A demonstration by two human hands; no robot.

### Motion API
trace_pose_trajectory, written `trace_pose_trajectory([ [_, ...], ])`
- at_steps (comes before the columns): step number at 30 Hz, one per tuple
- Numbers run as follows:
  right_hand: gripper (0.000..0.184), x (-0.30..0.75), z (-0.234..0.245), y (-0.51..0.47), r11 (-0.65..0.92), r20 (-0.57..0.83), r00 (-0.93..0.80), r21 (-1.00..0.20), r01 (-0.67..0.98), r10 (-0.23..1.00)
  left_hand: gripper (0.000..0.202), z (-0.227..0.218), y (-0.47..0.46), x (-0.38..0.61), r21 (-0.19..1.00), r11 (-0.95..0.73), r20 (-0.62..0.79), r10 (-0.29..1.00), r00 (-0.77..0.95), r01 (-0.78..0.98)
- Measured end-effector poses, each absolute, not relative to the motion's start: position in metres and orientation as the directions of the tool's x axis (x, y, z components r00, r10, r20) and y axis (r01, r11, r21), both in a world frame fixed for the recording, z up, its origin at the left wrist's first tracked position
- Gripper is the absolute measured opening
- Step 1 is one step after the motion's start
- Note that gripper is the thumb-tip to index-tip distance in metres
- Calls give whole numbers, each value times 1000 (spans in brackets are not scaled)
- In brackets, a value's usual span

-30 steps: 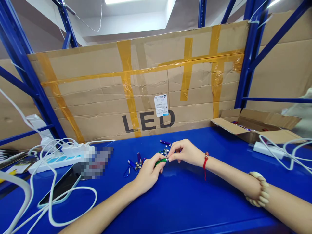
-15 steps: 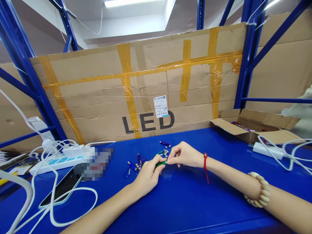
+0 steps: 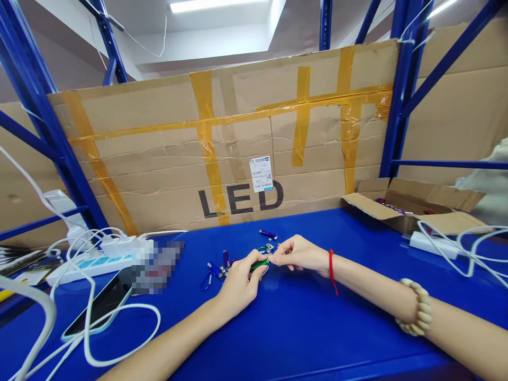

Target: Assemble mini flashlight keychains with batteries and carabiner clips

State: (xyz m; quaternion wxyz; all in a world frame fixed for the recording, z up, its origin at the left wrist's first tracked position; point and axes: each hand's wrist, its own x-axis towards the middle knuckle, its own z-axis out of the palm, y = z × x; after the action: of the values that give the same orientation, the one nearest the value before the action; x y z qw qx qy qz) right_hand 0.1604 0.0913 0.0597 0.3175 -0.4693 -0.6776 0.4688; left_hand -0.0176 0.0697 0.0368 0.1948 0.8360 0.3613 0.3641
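My left hand (image 3: 241, 278) is closed around a small green metal tube (image 3: 259, 264), which looks like a mini flashlight body, and its right end sticks out. At that end my right hand (image 3: 296, 253) holds thumb and forefinger pinched together; whatever lies between them is too small to make out. Just behind the fingers are a green carabiner clip (image 3: 262, 248) and several small silvery pieces (image 3: 270, 247). A purple tube (image 3: 269, 234) lies farther back. Left of my left hand are a blue tube (image 3: 215, 270) with a blue carabiner (image 3: 206, 281) and another purple tube (image 3: 226, 259).
On the left lie a phone (image 3: 99, 307), a white power strip (image 3: 85, 267) and looping white cables (image 3: 156, 317). An open cardboard box (image 3: 416, 203) stands at the back right beside a white adapter (image 3: 432, 247). A taped cardboard sheet (image 3: 166, 169) walls off the back of the blue table (image 3: 301, 328).
Both hands and the green tube have shifted very slightly to the left. The right fingertips stay at the tube's end, with the right hand tilted a little differently.
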Motion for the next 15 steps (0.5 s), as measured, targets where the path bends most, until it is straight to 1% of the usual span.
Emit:
trace_pose_trajectory([
  [7, 39, 160, 61, 93, 115, -8, -345, -936, 334, 938, 5, 34, 73, -18, 608, -650, 470, 757, 453, 456],
  [11, 42, 160, 57, 94, 137, 6, -389, -941, 310, 921, 6, 35, 72, -18, 645, -631, 458, 771, 442, 431],
  [15, 42, 163, 56, 96, 137, -1, -421, -944, 299, 907, 8, 38, 72, -18, 651, -635, 459, 765, 451, 415],
])
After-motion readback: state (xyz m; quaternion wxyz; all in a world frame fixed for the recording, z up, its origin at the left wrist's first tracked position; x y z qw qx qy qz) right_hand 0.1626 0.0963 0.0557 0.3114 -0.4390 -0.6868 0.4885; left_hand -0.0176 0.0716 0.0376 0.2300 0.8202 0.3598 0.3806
